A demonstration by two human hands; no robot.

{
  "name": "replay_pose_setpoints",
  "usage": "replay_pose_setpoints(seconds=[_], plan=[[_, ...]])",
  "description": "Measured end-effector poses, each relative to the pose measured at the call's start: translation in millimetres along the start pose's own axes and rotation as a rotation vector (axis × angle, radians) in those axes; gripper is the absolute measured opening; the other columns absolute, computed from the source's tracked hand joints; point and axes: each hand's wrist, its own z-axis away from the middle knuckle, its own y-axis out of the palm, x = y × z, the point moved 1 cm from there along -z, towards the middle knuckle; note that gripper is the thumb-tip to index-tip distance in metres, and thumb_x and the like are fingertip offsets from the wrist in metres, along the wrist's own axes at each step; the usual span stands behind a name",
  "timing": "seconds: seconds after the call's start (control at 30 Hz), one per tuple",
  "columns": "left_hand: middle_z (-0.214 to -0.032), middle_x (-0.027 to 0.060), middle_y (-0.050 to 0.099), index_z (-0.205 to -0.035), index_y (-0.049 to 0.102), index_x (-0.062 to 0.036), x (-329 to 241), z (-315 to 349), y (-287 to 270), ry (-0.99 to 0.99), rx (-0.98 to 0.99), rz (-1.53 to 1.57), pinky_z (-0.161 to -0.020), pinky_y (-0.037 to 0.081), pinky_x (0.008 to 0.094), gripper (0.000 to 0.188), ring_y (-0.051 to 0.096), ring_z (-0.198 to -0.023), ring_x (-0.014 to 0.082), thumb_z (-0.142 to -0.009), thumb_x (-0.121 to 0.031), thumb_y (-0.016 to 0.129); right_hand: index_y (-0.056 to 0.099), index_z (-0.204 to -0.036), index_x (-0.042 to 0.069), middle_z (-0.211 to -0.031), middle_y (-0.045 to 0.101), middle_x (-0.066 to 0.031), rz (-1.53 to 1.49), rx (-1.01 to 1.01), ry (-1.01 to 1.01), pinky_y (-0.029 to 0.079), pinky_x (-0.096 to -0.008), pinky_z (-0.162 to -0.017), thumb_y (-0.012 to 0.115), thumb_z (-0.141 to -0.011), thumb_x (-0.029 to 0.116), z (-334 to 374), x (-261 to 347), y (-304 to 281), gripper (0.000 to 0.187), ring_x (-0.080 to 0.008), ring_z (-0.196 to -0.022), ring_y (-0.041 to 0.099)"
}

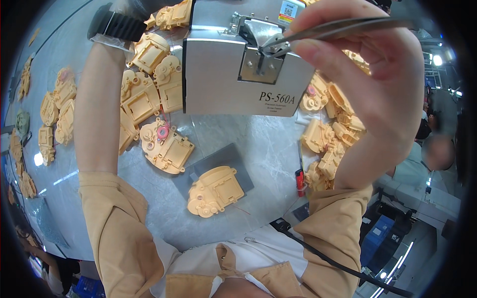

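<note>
My right hand (375, 62) is closed on a pair of grey metal tweezers (343, 29). Their tips reach the small metal outlet (262, 62) on the front of a silver box-shaped screw feeder (218, 82); whether they pinch a screw is too small to tell. My left arm stretches far forward, with a black wristband (117, 26) on it. At the upper edge my left hand (133, 8) is mostly cut off, its fingers hidden. Nearer me, a yellow plastic housing (216, 191) lies on a dark square mat (238, 161).
Another yellow housing with a pink round part (168, 146) lies left of the mat. Several similar housings (141, 99) crowd the feeder's left, and more are heaped on its right (330, 144). A red-handled tool (300, 183) lies beside that heap. Another person (417, 156) is at the far right.
</note>
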Motion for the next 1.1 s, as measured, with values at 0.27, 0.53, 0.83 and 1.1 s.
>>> replay_pose_setpoints(seconds=[0.27, 0.53, 0.83, 1.1], plan=[[-0.067, -0.0033, 0.056, -0.081, 0.066, -0.0008, 3, -2, -2, -0.029, -0.012, -0.029, -0.053, 0.036, 0.0222, 0.032, 0.046, -0.061, 0.0051, -0.078, -0.032, 0.067, 0.064, -0.085, -0.003, -0.079, 0.065, -0.0088, 0.08, 0.017, -0.029, 0.052, -0.0231, -0.066, 0.066, -0.073, -0.005, 0, -2, 3, 0.013, -0.0145, -0.073, 0.064], [-0.067, -0.0033, 0.055, -0.08, 0.066, -0.0013, 3, -1, -1, -0.043, -0.015, -0.054, -0.053, 0.036, 0.0219, 0.034, 0.046, -0.061, 0.0055, -0.078, -0.035, 0.066, 0.064, -0.088, -0.003, -0.083, 0.066, -0.0085, 0.202, 0.027, -0.088, 0.051, -0.022, -0.067, 0.066, -0.073, -0.006, 4, -5, 9, 0.015, -0.0142, -0.076, 0.065], [-0.067, -0.0018, 0.055, -0.077, 0.064, -0.0019, 3, -2, -3, -0.038, -0.049, -0.137, -0.055, 0.037, 0.0231, 0.037, 0.047, -0.062, 0.0068, -0.075, -0.039, 0.067, 0.067, -0.089, 0.0, -0.078, 0.067, -0.0076, 0.388, 0.04, -0.126, 0.05, -0.0228, -0.062, 0.068, -0.071, -0.002, 10, 2, 16, 0.018, -0.0137, -0.07, 0.065], [-0.065, -0.0031, 0.053, -0.075, 0.064, -0.0026, 7, -1, -4, -0.013, -0.022, -0.127, -0.053, 0.036, 0.0224, 0.035, 0.045, -0.06, 0.0058, -0.076, -0.038, 0.067, 0.066, -0.092, 0.0, -0.087, 0.067, -0.007, 0.058, 0.053, -0.15, 0.052, -0.0248, -0.072, 0.066, -0.074, -0.005, 7, -21, 19, 0.018, -0.0139, -0.08, 0.064]])
